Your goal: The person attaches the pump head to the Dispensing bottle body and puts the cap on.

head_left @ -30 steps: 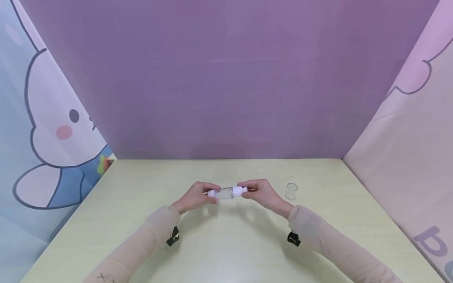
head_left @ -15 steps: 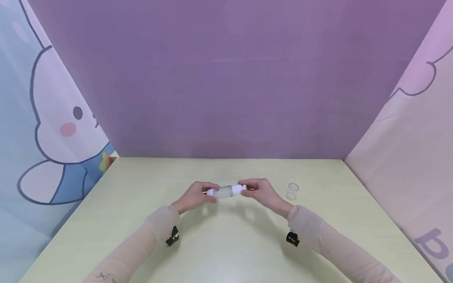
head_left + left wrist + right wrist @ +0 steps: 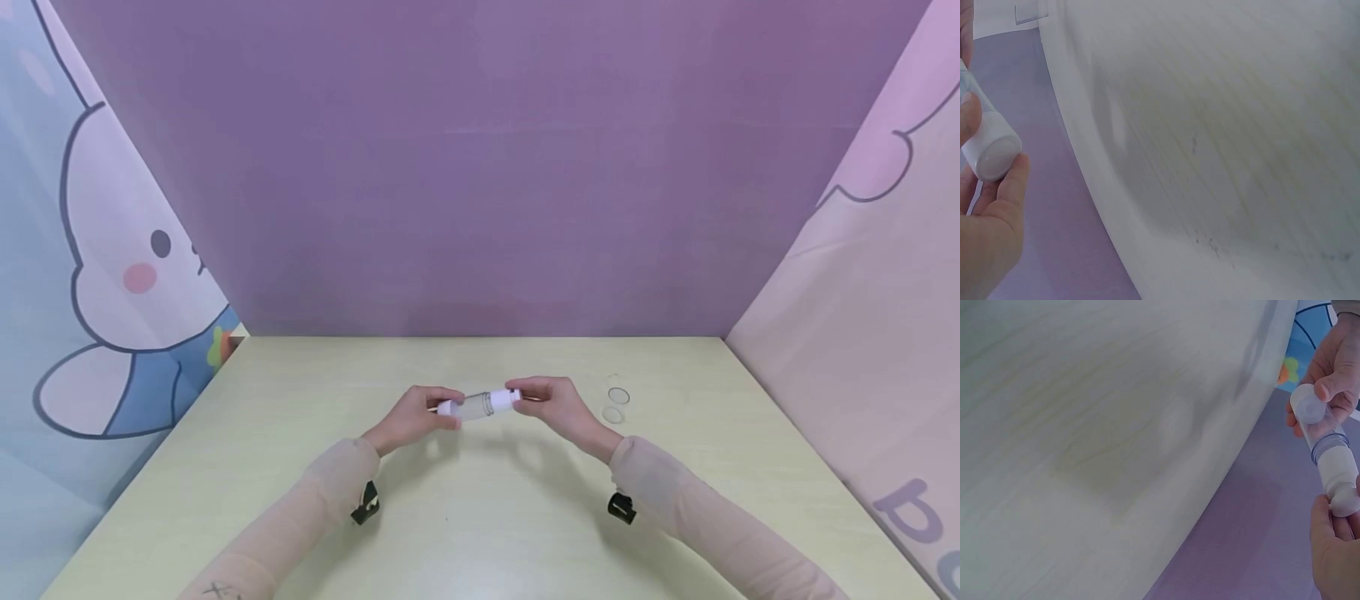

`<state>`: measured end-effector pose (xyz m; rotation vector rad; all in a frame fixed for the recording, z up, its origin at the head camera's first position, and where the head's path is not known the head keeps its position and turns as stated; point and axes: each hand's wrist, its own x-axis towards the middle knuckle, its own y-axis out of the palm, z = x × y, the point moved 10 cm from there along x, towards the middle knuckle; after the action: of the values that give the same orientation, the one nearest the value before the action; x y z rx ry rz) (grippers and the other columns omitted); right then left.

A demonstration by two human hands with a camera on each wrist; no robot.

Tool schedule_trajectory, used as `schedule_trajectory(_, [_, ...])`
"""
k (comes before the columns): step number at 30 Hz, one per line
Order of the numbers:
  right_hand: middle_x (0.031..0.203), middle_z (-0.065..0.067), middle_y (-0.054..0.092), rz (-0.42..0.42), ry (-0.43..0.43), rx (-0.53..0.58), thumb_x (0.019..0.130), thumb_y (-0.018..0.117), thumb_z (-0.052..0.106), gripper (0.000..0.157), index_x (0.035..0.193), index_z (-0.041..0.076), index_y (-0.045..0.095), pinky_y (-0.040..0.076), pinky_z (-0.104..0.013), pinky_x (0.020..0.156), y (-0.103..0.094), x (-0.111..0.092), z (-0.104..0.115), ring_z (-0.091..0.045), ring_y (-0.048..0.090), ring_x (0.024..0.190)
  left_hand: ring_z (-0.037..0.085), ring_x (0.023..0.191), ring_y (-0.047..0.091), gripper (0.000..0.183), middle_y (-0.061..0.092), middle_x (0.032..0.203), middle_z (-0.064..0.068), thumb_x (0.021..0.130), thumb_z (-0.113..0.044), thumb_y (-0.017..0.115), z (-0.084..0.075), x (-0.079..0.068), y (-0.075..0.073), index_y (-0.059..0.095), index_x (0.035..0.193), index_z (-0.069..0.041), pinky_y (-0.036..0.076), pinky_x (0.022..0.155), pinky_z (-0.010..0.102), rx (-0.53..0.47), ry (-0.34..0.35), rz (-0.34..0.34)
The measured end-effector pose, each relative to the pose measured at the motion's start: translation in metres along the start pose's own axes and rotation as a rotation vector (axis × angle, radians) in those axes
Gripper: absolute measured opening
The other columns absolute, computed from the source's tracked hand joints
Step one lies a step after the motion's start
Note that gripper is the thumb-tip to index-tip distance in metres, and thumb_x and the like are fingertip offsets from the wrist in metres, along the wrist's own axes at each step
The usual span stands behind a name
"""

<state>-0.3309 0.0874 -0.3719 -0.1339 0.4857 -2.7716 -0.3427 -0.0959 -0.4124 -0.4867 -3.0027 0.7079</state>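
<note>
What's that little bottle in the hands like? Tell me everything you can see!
The bottle looks plastic: see-through middle, white ends, thin rings near one end. It's held nearly sideways above the table, right end slightly higher. The left hand grips its base; the right hand holds the narrower end.

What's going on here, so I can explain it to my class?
A person's left hand grips one white end of a clear bottle. The right hand holds its other, pump-like white end. The bottle is held sideways above the table. A clear, cap-like piece sits apart, to the right.
</note>
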Motion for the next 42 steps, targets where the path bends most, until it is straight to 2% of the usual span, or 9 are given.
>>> schedule_trajectory(17, [0.118, -0.015, 0.061, 0.0, 0.023, -0.023, 0.084, 0.064, 0.007, 0.034, 0.117, 0.001, 0.061, 0.051, -0.033, 0.084, 0.001, -0.003, 0.001, -0.025, 0.06, 0.104, 0.025, 0.106, 0.058, 0.035, 0.061, 0.119, 0.009, 0.076, -0.01, 0.073, 0.003, 0.0, 0.002, 0.067, 0.11, -0.011, 0.048, 0.086, 0.038, -0.003, 0.01, -0.007])
schedule_trajectory(25, [0.117, -0.016, 0.062, -0.017, 0.035, -0.031, 0.084, 0.065, 0.009, 0.032, 0.115, 0.002, 0.062, 0.051, -0.033, 0.084, -0.001, -0.002, -0.005, -0.024, 0.062, 0.101, 0.026, 0.108, 0.057, 0.037, 0.06, 0.121, 0.011, 0.076, -0.009, 0.072, 0.001, 0.0, 0.004, 0.065, 0.112, -0.007, 0.049, 0.085, 0.037, -0.017, 0.021, 0.013])
schedule_trajectory(32, [0.116, -0.019, 0.062, -0.021, 0.008, -0.032, 0.086, 0.063, 0.01, 0.031, 0.115, -0.003, 0.061, 0.05, -0.034, 0.085, -0.001, -0.006, 0.007, -0.026, 0.062, 0.101, 0.026, 0.107, 0.057, 0.036, 0.06, 0.121, 0.012, 0.077, -0.007, 0.071, -0.007, -0.005, 0.002, 0.065, 0.112, -0.007, 0.049, 0.085, 0.038, -0.008, 0.021, -0.002])
schedule_trajectory(36, [0.113, -0.017, 0.063, -0.038, 0.013, -0.032, 0.086, 0.063, 0.011, 0.03, 0.114, 0.0, 0.062, 0.05, -0.036, 0.086, -0.002, -0.003, 0.001, -0.024, 0.063, 0.099, 0.026, 0.107, 0.057, 0.035, 0.06, 0.121, 0.011, 0.076, -0.006, 0.072, -0.006, -0.005, 0.001, 0.065, 0.111, -0.008, 0.048, 0.085, 0.038, -0.007, 0.004, -0.007])
schedule_trajectory(38, [0.111, -0.015, 0.065, -0.046, 0.019, -0.025, 0.085, 0.064, 0.013, 0.029, 0.113, 0.002, 0.063, 0.05, -0.036, 0.086, -0.004, 0.0, -0.004, -0.022, 0.063, 0.098, 0.025, 0.107, 0.057, 0.035, 0.06, 0.121, 0.01, 0.076, -0.008, 0.072, -0.001, -0.001, 0.002, 0.066, 0.11, -0.01, 0.048, 0.085, 0.037, -0.014, 0.008, -0.002])
schedule_trajectory(42, [0.109, -0.016, 0.066, -0.054, 0.024, -0.022, 0.085, 0.064, 0.014, 0.03, 0.111, 0.001, 0.063, 0.05, -0.036, 0.086, -0.004, 0.001, -0.006, -0.022, 0.064, 0.096, 0.026, 0.107, 0.057, 0.035, 0.06, 0.121, 0.011, 0.076, -0.008, 0.073, -0.002, -0.001, 0.002, 0.066, 0.11, -0.009, 0.049, 0.085, 0.036, -0.019, 0.021, 0.001])
